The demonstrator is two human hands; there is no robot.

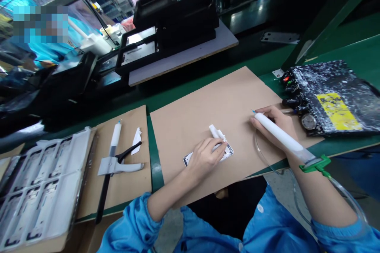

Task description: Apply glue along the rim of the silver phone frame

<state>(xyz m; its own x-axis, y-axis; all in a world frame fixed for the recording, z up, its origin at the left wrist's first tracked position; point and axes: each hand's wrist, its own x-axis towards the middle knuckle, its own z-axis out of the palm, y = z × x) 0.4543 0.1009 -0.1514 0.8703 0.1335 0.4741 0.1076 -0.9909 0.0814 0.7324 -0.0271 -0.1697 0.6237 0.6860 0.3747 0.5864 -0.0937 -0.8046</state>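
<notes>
My right hand (274, 122) is wrapped round a white glue syringe (276, 133), its blue tip pointing to the upper left. A green adapter (316, 164) with a clear air tube caps the syringe's rear end. My left hand (207, 154) rests over a phone frame (228, 152) lying on a brown cardboard sheet (184, 114). Its fingers pinch a crumpled white tissue (217, 132), which sticks out above the frame. The middle of the frame is hidden under that hand.
A caulking-style dispensing gun (111, 164) and a torn white paper piece (137, 141) lie at left, beside a white tray (63, 182) of phone parts. A paint-spattered dispenser box (335, 99) with a gauge stands right. Black frames (181, 19) are stacked behind; people sit beyond.
</notes>
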